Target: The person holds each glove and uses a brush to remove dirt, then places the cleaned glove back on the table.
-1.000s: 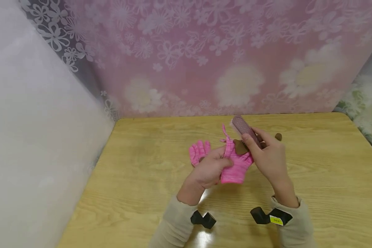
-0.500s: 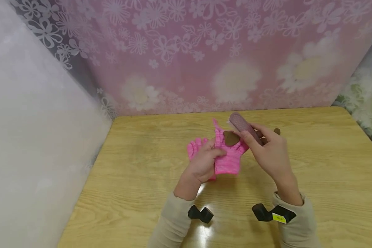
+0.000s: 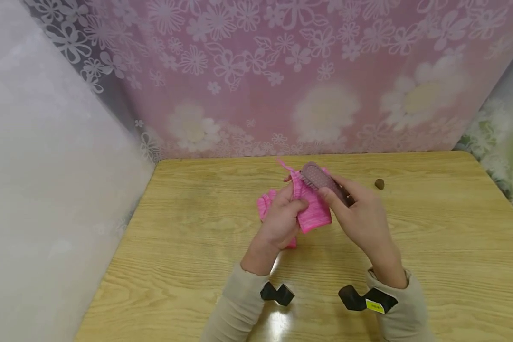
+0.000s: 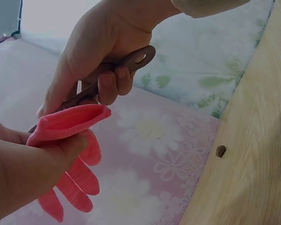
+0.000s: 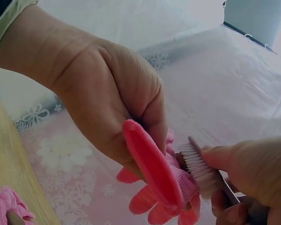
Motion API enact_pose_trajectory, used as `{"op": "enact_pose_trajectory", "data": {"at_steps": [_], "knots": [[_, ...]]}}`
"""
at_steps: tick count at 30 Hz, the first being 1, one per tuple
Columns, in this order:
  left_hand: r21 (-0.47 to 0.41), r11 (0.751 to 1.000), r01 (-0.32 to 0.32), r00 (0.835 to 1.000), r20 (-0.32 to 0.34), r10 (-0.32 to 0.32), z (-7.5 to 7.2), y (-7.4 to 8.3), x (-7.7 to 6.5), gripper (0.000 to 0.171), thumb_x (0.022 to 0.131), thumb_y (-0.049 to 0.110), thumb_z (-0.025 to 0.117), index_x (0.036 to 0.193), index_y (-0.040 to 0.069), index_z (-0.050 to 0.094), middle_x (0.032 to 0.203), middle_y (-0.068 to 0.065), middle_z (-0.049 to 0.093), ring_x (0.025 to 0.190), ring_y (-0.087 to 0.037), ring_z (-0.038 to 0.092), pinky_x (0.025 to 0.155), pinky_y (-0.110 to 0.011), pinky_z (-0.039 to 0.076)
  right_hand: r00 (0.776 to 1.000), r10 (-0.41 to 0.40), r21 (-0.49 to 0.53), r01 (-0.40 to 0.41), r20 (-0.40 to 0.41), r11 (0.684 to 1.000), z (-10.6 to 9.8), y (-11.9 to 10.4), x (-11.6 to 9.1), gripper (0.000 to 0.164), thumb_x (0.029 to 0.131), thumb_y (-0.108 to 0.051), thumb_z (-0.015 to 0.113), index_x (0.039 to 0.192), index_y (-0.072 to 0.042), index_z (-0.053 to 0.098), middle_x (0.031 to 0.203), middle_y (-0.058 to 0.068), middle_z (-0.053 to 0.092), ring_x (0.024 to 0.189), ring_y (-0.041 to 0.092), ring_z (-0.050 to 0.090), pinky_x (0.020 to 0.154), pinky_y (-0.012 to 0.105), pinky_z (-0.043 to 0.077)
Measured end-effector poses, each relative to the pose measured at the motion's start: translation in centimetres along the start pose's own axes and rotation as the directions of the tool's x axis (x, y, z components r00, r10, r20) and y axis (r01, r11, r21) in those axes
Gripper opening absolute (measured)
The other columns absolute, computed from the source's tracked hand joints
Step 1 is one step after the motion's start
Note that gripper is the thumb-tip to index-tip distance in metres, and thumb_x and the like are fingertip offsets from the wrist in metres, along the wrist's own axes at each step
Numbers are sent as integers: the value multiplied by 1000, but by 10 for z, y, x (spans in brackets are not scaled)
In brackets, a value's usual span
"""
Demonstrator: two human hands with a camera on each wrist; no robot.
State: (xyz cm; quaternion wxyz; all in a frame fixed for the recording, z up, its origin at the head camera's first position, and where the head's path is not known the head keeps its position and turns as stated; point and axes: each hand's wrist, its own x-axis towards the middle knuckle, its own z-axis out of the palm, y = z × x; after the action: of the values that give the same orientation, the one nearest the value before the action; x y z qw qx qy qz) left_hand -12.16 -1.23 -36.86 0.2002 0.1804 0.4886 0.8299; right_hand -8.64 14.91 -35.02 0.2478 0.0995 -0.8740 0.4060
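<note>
My left hand (image 3: 278,221) grips a pink knitted glove (image 3: 314,213) by its cuff side, thumb on top, and holds it up over the table. The glove's fingers (image 4: 75,187) hang down in the left wrist view, and its cuff gapes. In my right hand (image 3: 361,213) is a mauve-brown scrubbing brush (image 3: 314,175) with a dotted back and a looped handle end (image 4: 141,57). Its white bristles (image 5: 196,164) press on the glove, beside a brown patch (image 5: 181,161) mostly covered by the brush. A second pink glove (image 3: 264,205) lies on the table, partly behind my left hand.
A small brown lump (image 3: 379,184) sits on the wooden table (image 3: 188,247) towards the back right. Another brown piece (image 5: 16,218) lies on the second glove. Pink flowered cloth (image 3: 248,95) hangs along the back edge, with white sheeting (image 3: 60,190) at left.
The brush has moved left and down onto the glove, covering the brown patch that showed before. My left hand has drawn the glove slightly left and up.
</note>
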Motion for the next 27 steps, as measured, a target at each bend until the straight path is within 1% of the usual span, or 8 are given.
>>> {"op": "enact_pose_trajectory", "data": {"at_steps": [3, 8, 14, 19, 21, 24, 25, 27], "knots": [[36, 999, -9, 1000, 13, 8, 0, -1, 0, 56, 94, -7, 32, 150, -5, 31, 145, -31, 42, 115, -17, 55, 92, -26, 51, 998, 63, 57, -62, -3, 996, -1, 1, 1, 35, 94, -18, 69, 126, -3, 67, 94, 15, 71, 69, 8, 58, 56, 12, 45], [67, 998, 15, 1000, -5, -14, 0, -2, -1, 56, 96, -6, 32, 152, -2, 30, 144, -29, 45, 113, -17, 56, 88, -24, 52, 992, 127, 53, -126, -12, 991, -4, 2, 3, 36, 96, -23, 66, 125, -2, 67, 88, 17, 71, 65, 6, 58, 53, 13, 45], [60, 998, 12, 1000, -23, -11, -1, -2, -1, 58, 95, -7, 32, 152, -1, 30, 145, -28, 45, 119, -21, 54, 93, -26, 51, 985, 166, 61, -168, 33, 984, -6, 4, 5, 38, 98, -27, 64, 126, -2, 66, 83, 15, 67, 63, 9, 58, 49, 19, 45], [30, 999, -13, 999, -45, 14, -1, 1, -1, 61, 91, -10, 31, 152, -2, 30, 148, -26, 43, 127, -24, 49, 100, -29, 47, 985, 171, 94, -172, 25, 980, -9, 11, 8, 36, 98, -24, 63, 124, 0, 67, 79, 13, 60, 56, 8, 52, 46, 19, 40], [26, 1000, -9, 998, -66, 11, -1, 2, -1, 62, 91, -10, 32, 152, 0, 30, 148, -25, 43, 126, -24, 50, 99, -29, 48, 983, 185, 98, -186, 18, 978, -9, 10, 8, 37, 99, -25, 62, 126, 0, 66, 80, 12, 58, 54, 7, 50, 46, 19, 38], [35, 999, 5, 994, -108, -2, 0, 3, -1, 63, 89, -11, 36, 151, 2, 33, 145, -24, 47, 120, -22, 53, 94, -27, 50, 986, 168, 84, -167, 0, 982, -7, 5, 5, 37, 97, -25, 65, 126, -2, 66, 81, 10, 59, 55, 9, 51, 46, 18, 39], [41, 999, 10, 992, -125, -4, 0, 3, -1, 63, 89, -11, 38, 150, 3, 34, 143, -23, 49, 117, -20, 55, 93, -27, 50, 990, 144, 71, -144, -5, 987, -5, 2, 4, 37, 96, -24, 66, 126, -3, 66, 81, 10, 61, 56, 10, 52, 47, 18, 40], [54, 998, 10, 988, -156, -2, 0, 3, 0, 59, 89, -11, 43, 146, 3, 39, 137, -21, 55, 111, -17, 57, 92, -28, 51, 998, 58, 30, -58, -13, 998, 1, -3, 2, 37, 93, -20, 71, 125, -3, 67, 87, 12, 67, 63, 13, 59, 52, 21, 46]]}}
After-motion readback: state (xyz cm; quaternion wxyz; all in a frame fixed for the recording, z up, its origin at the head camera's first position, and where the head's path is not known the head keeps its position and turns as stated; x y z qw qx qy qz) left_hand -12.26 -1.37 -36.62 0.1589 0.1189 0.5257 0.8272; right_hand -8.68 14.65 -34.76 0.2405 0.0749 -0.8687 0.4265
